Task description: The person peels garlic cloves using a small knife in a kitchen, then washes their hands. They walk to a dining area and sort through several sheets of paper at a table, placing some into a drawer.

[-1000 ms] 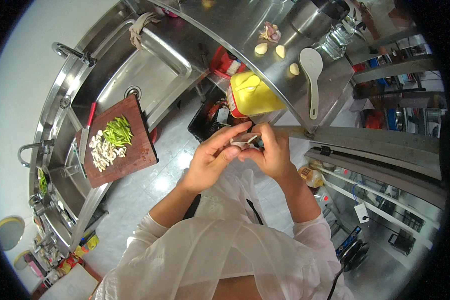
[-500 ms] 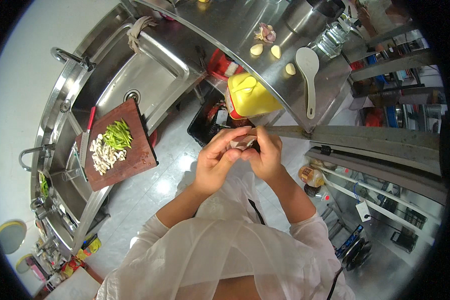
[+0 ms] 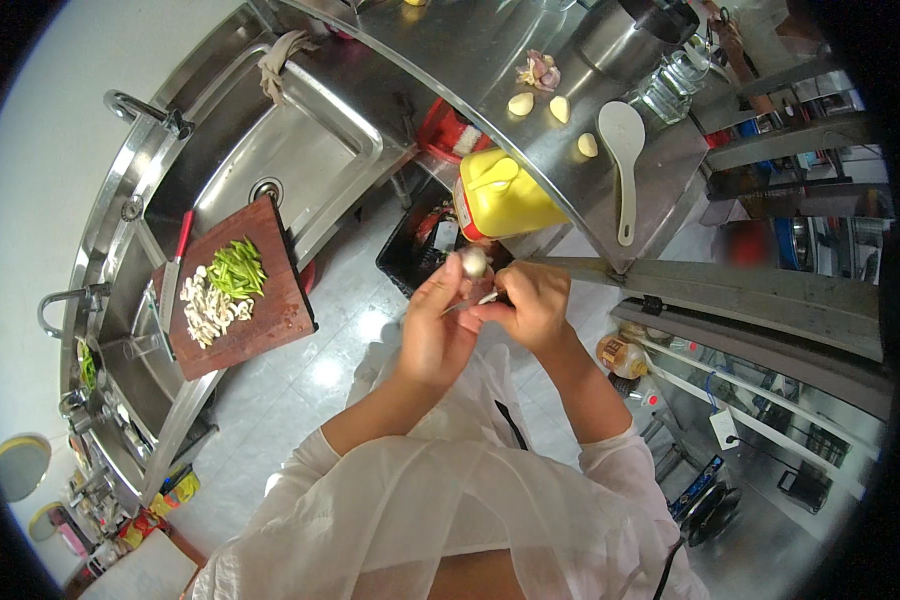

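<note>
My left hand (image 3: pixel 435 330) is closed, thumb and fingers raised, around a whitish, rounded garlic clove (image 3: pixel 473 262) at their tips. Purplish skin shows just below the clove, between the hands. My right hand (image 3: pixel 532 303) is pinched beside the left palm on something thin and pale with a dark bit near the fingers; its kind is too small to make out. On the steel counter beyond, peeled garlic cloves (image 3: pixel 560 108) lie near a partly opened garlic bulb (image 3: pixel 538 70). A white rice paddle (image 3: pixel 623 160) lies to their right.
Below my hands' far side stands a black bin (image 3: pixel 395 262) beside a yellow jug (image 3: pixel 505 195). At left, a wooden cutting board (image 3: pixel 240 335) across the sink (image 3: pixel 290 150) bears sliced green vegetables (image 3: pixel 237 268), chopped white pieces (image 3: pixel 210 310) and a red-handled knife (image 3: pixel 178 255). Steel shelving (image 3: pixel 770 285) stands right.
My cupped hands have opened apart somewhat. The pale clove now shows at my left fingertips, where purplish skin was seen before. My right hand has turned into a pinch.
</note>
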A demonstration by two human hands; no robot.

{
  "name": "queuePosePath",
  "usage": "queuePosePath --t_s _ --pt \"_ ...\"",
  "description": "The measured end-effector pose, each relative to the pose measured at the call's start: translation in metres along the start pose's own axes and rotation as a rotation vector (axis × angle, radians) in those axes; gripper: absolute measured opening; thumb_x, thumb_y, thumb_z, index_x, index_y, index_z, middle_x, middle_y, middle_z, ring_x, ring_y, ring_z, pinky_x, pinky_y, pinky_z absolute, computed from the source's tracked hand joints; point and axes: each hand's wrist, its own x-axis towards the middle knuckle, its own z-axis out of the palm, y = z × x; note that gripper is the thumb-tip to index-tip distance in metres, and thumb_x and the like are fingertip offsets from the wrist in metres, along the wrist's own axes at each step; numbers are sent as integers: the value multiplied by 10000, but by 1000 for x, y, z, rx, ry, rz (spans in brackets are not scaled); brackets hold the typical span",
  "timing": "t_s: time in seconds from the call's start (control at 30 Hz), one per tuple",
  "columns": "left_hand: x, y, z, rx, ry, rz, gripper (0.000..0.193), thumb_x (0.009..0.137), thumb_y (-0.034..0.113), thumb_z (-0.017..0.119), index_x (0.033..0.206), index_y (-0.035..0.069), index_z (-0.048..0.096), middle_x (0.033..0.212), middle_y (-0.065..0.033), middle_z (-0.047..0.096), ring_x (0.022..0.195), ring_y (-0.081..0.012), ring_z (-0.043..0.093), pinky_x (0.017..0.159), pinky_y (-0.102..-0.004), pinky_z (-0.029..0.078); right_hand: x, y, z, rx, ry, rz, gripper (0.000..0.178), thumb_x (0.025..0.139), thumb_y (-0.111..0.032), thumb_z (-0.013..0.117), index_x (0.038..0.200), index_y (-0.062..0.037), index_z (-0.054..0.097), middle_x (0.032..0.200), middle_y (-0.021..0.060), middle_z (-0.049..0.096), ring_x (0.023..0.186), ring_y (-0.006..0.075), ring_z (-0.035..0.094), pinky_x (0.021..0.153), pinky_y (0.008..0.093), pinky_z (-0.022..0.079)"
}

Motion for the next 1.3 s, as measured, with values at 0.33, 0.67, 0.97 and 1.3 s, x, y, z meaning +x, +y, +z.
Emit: queuePosePath --t_s 0.33,0.67,0.97,1.3 --pt "19 28 -26 501 -224 235 392 842 59 578 1216 31 464 1128 -56 551 886 -113 538 784 -244 440 -7 16 14 169 5 532 252 826 -156 602 999 -2 502 806 133 619 727 298 617 612 359 462" --pt "12 37 -27 797 -250 182 398 808 -7 597 1188 18 482 1056 -32 544 963 -116 525 856 -261 430 -2 11 5 222 -97 485 356 795 -223 655 1011 6 489 764 129 586 637 253 589 539 318 459" --pt "4 56 -15 1164 -335 247 269 709 26 708 960 22 612 882 -25 513 819 -121 510 724 -244 425 1 5 3 244 -219 323 332 787 -310 657 770 -37 469 694 96 583 582 260 583 537 329 444" --pt "-5 62 -7 1310 -346 390 362 701 51 717 1047 20 614 880 -35 502 716 -106 539 476 -225 522 5 -1 8 365 -234 317 289 782 -238 667 708 -40 469 593 65 567 505 211 579 479 301 433"
